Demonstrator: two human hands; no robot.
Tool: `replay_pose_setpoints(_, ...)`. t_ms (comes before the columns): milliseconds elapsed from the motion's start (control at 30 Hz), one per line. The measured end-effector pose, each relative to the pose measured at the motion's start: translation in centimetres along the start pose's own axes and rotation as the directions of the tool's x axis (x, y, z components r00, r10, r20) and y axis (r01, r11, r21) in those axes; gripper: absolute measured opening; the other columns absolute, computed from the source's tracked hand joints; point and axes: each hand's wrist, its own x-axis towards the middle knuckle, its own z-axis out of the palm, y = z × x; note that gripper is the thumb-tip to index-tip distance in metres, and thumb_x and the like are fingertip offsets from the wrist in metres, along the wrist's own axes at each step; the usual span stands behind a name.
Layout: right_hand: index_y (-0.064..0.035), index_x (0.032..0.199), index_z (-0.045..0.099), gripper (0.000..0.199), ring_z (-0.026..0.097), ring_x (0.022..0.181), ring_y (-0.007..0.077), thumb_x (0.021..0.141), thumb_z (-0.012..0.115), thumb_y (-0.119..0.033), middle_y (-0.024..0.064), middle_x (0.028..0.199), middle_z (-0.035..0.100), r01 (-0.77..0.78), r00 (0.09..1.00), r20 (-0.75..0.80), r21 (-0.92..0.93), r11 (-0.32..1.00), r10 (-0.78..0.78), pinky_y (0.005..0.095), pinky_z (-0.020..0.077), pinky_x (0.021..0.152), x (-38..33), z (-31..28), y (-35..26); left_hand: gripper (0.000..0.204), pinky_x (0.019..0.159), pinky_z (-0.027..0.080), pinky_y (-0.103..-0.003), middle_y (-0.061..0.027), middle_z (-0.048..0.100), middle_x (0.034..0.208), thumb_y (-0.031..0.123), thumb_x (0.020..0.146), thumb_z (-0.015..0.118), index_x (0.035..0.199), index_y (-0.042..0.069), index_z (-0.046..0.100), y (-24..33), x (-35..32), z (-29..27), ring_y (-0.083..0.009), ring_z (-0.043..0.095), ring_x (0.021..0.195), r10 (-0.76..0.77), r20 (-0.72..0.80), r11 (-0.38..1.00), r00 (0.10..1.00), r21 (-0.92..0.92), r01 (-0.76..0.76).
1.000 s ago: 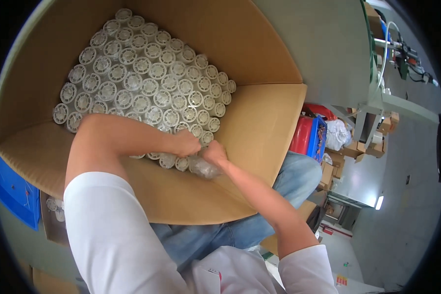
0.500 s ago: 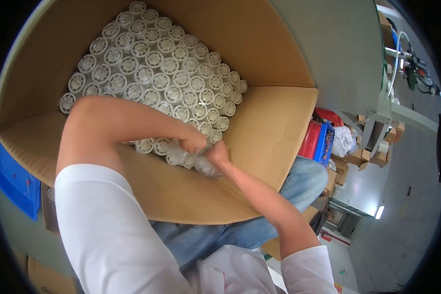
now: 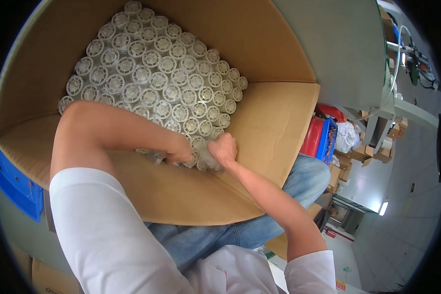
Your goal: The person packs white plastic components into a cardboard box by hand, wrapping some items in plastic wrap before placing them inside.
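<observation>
Cardboard box (image 3: 274,117): tubes (image 3: 167,64), long axes toward opening; right grip (image 3: 224,148) pinching clear plastic (image 3: 208,158), left grip (image 3: 180,149): can't tell.

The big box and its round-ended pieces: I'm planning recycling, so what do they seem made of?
Big box: apparently matte brown cardboard, judging by its creased, folded panels. Round-ended pieces: whitish, partly translucent, glossy; probably plastic, given the glints.
</observation>
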Motion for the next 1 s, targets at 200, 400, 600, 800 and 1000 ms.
replay_pose_setpoints(200, 0.0018, 0.089, 0.064, 0.028, 0.061, 0.091, 0.0388, 0.067, 0.055, -0.013, 0.0257, 0.094, 0.064, 0.211, 0.967, 0.161, -0.083, 0.974, -0.196, 0.0442, 0.0486, 0.081, -0.6, 0.4, 0.2, 0.026, 0.067, 0.052, -0.043, -0.0105, 0.067, 0.081, 0.023, 0.065, 0.07, 0.084, 0.007, 0.064, -0.2, -1.1, -0.2, -0.0302, 0.065, 0.079, 0.109, -0.115, 0.975, 0.987, 0.205, -0.084)
replay_pose_setpoints(400, 0.0054, 0.095, 0.063, 0.038, 0.061, 0.095, 0.0381, 0.066, 0.072, -0.018, 0.0247, 0.101, 0.063, 0.095, 0.941, 0.337, -0.22, 0.971, -0.015, 0.0428, 0.0499, 0.082, -2.1, 3.9, 3.3, 0.037, 0.067, 0.051, -0.042, -0.0108, 0.067, 0.088, 0.02, 0.06, 0.073, 0.094, 0.008, 0.064, 0.0, -0.6, -0.1, -0.0311, 0.064, 0.082, 0.055, -0.088, 0.977, 0.995, 0.212, -0.035)
replay_pose_setpoints(600, 0.0076, 0.092, 0.063, 0.038, 0.063, 0.092, 0.0368, 0.065, 0.074, -0.017, 0.0255, 0.098, 0.063, 0.106, 0.944, 0.327, -0.197, 0.975, -0.037, 0.0409, 0.0508, 0.077, -0.6, 5.6, 4.6, 0.031, 0.066, 0.049, -0.043, -0.0164, 0.065, 0.085, 0.021, 0.069, 0.068, 0.093, 0.002, 0.06, -0.8, -0.5, -1.1, -0.0334, 0.063, 0.08, 0.046, 0.068, 0.981, 0.997, -0.191, -0.032)
replay_pose_setpoints(800, 0.0029, 0.096, 0.064, 0.034, 0.06, 0.099, 0.0365, 0.071, 0.066, -0.02, 0.0231, 0.105, 0.062, 0.1, 0.91, 0.411, -0.33, 0.939, 0.048, 0.0419, 0.0497, 0.082, -1.8, 2.2, 1.4, 0.031, 0.069, 0.049, -0.044, -0.0186, 0.065, 0.089, 0.02, 0.075, 0.064, 0.095, -0.002, 0.057, -0.5, 0.8, -0.7, -0.0365, 0.062, 0.083, 0.097, -0.197, 0.794, 0.976, -0.575, -0.195)
replay_pose_setpoints(1000, 0.003, 0.09, 0.065, 0.031, 0.062, 0.089, 0.0398, 0.069, 0.06, -0.019, 0.0278, 0.094, 0.063, 0.218, 0.928, 0.349, -0.228, 0.949, -0.13, 0.0437, 0.0501, 0.078, -2.1, 0.9, 0.3, 0.018, 0.063, 0.051, -0.044, -0.0144, 0.066, 0.082, 0.019, 0.072, 0.061, 0.083, 0.004, 0.062, 0.6, 0.0, -0.4, -0.0314, 0.065, 0.078, -0.003, -0.238, 0.986, 0.971, 0.159, 0.042)
